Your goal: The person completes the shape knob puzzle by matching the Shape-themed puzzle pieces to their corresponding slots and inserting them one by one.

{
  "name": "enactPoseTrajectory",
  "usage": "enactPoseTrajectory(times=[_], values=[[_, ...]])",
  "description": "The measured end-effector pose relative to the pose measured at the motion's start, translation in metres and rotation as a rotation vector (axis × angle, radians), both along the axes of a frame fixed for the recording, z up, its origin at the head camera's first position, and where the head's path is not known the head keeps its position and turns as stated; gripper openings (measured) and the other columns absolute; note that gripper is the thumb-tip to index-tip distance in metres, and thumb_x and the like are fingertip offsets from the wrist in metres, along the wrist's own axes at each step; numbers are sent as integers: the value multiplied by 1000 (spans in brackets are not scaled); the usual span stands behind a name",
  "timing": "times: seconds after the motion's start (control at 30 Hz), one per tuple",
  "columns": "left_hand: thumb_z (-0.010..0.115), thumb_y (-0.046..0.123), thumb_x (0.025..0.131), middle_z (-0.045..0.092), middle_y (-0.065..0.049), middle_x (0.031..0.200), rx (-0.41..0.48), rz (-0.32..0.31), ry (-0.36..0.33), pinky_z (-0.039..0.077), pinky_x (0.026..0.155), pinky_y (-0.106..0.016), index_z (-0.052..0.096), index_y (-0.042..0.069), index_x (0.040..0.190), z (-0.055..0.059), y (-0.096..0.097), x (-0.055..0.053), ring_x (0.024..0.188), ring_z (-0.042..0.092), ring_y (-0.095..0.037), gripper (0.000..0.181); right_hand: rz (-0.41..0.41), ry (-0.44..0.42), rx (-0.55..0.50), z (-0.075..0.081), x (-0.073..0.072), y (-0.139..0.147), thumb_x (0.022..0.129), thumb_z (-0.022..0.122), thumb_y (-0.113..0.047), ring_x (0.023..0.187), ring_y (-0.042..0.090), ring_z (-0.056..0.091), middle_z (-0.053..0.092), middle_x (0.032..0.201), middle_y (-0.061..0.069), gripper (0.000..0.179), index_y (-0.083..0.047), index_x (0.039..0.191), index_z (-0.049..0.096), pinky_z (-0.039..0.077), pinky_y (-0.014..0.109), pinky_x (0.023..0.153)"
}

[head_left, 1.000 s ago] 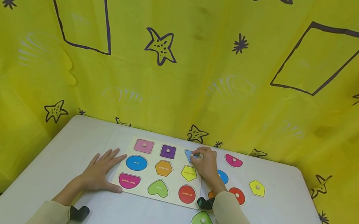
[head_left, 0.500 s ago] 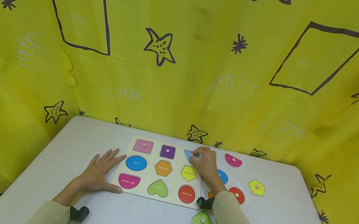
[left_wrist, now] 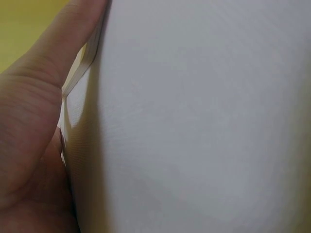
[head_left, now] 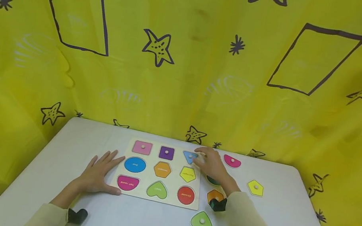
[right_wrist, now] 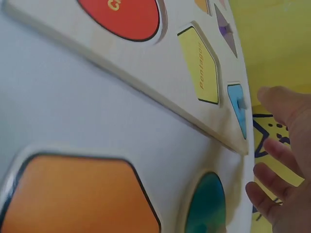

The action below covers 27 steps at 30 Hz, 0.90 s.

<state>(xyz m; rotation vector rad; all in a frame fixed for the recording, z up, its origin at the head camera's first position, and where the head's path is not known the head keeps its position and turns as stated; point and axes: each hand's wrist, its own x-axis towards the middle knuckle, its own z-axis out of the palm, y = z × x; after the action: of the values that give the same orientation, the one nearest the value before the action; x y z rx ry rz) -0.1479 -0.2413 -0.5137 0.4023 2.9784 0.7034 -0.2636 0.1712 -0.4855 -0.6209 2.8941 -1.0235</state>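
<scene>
A cream shape-puzzle board [head_left: 173,186] lies on the white table. In its far row sit a pink piece [head_left: 138,149], a purple square piece [head_left: 162,155] and a light-blue triangle piece [head_left: 187,154], each with a knob. My left hand [head_left: 97,175] rests spread at the board's left edge, its thumb along the near corner. Just beside the triangle hovers my right hand [head_left: 213,165]; in the right wrist view its fingers are parted and apart from the triangle's knob [right_wrist: 242,104]. Printed recesses such as the yellow pentagon [right_wrist: 201,65] show in the nearer rows.
Loose knobbed pieces lie right of the board: magenta half round [head_left: 231,162], yellow pentagon [head_left: 254,190], orange hexagon [head_left: 214,194], green heart [head_left: 197,223] and a partly covered blue oval [right_wrist: 206,204]. The right forearm hides the red circle. A yellow patterned curtain [head_left: 188,70] hangs behind the table.
My right hand has let go of the triangle's knob and drawn slightly right, its fingers opening; the forearm has shifted right over the red circle. My left hand stays put.
</scene>
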Motion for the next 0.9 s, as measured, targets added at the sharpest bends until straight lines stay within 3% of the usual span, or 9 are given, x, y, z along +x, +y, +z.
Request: enactPoseTrajectory(times=[0.2,0.47,0.9], values=[[88,62,62,28,-25,164,29,-8,18,5,116,-77,44,12,156,-2,1,0,151,16,-51,115,-5,-62,38,11,14,17,94,77,-24,118,36,60,65,133,14,48,-9,137,64,54,55,97],[87,63,64,27,-24,165,9,-4,1,4,117,-75,42,13,157,-3,1,-1,152,15,-50,115,-5,-62,22,5,32,51,92,80,-27,122,38,59,64,135,16,55,-7,140,60,51,58,102],[87,63,64,26,-24,165,-8,-4,-10,4,117,-76,41,13,158,-1,1,-1,152,14,-50,115,-49,2,46,-13,44,86,89,82,-20,117,38,58,70,123,14,36,-6,121,73,50,60,100]])
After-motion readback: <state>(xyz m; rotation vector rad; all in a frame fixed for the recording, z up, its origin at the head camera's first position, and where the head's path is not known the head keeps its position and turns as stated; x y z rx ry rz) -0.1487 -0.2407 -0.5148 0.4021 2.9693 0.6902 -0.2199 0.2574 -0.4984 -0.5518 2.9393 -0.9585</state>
